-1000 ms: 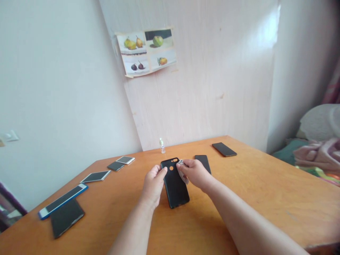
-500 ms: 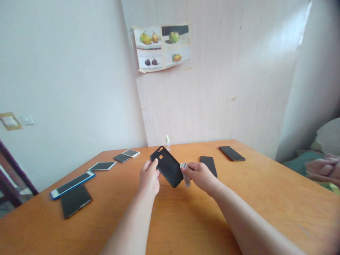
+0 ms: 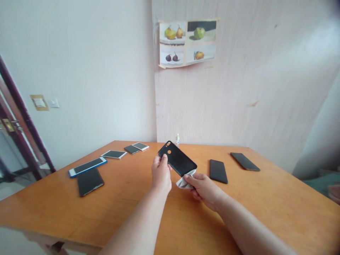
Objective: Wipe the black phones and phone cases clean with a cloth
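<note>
A black phone case (image 3: 180, 158), with a camera cutout and a round hole near its upper end, is held tilted above the table. My left hand (image 3: 162, 173) grips its left edge, thumb on the inner face. At the case's lower right end, my right hand (image 3: 205, 187) pinches a crumpled white wipe or tissue (image 3: 185, 182), which touches the case's bottom edge. The fingers under the wipe are partly hidden. To the right of my right hand lies a black phone (image 3: 218, 171), face up.
On the wooden table (image 3: 127, 212), a blue-edged white phone (image 3: 87, 167) overlaps a black device (image 3: 89, 181) at left. Behind them lie a white phone (image 3: 114, 154) and two small devices (image 3: 140, 146). A small pump bottle (image 3: 177, 138) stands at the back; another dark phone (image 3: 244, 161) lies far right.
The view has swung left, shifting everything rightward in the picture. My right hand has moved the wipe under the case's lower end, where it now spreads wider. My left hand keeps its grip.
</note>
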{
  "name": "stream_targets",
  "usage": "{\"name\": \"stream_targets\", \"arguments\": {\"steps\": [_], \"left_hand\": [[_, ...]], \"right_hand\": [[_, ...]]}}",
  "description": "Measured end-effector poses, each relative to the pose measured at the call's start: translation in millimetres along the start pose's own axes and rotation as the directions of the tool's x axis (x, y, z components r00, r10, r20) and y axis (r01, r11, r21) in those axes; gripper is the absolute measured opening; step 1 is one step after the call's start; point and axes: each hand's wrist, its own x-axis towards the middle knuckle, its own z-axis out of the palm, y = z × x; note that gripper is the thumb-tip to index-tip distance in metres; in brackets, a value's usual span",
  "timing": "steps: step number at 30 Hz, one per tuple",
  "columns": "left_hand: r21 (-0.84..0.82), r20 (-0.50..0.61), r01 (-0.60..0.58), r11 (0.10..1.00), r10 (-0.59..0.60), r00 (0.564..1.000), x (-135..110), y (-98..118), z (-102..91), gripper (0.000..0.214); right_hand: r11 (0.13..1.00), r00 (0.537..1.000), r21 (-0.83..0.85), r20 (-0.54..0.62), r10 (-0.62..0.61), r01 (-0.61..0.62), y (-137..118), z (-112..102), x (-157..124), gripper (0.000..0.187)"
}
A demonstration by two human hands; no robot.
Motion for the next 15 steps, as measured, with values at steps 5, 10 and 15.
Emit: {"name": "stream_targets", "arguments": {"steps": [5, 10, 15], "left_hand": [[0.012, 0.025, 0.021, 1.0, -0.021, 0.999, -0.4, -5.0, 0.3, 0.034], [0.03, 0.027, 0.024, 0.999, -0.025, 0.999, -4.2, -5.2, 3.6, 0.034], [0.057, -0.019, -0.003, 0.998, 0.004, 1.0, -2.0, -0.2, 0.9, 0.03]], "right_hand": [[0.992, 0.989, 0.078, -0.118, -0.094, 0.104, -14.2, -15.5, 3.7, 0.046], [0.979, 0.968, 0.122, -0.21, -0.137, 0.165, -18.9, -19.6, 1.7, 0.046], [1.0, 0.999, -0.005, -0.043, -0.018, 0.018, -0.8, 2.4, 1.4, 0.047]]}}
